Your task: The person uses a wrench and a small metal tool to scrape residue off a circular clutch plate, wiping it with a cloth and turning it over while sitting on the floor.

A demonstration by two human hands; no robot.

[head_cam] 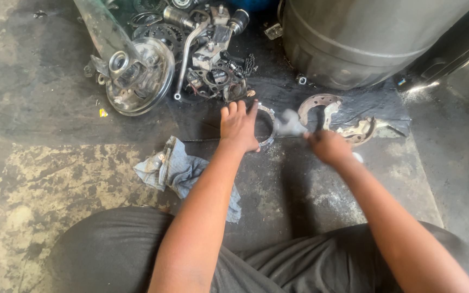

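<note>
My left hand rests flat, fingers together, on a round metal ring plate lying on the dark oily floor. My right hand is closed around the handle of a hammer-like metal tool, whose head is blurred with motion just right of the ring. Part of the ring is hidden under my left hand. My arms reach forward over my grey-trousered knees.
A curved brake shoe pair lies right of the ring. A greasy blue-grey rag sits to the left. At the back are a hub drum, a pile of engine parts and a large metal drum.
</note>
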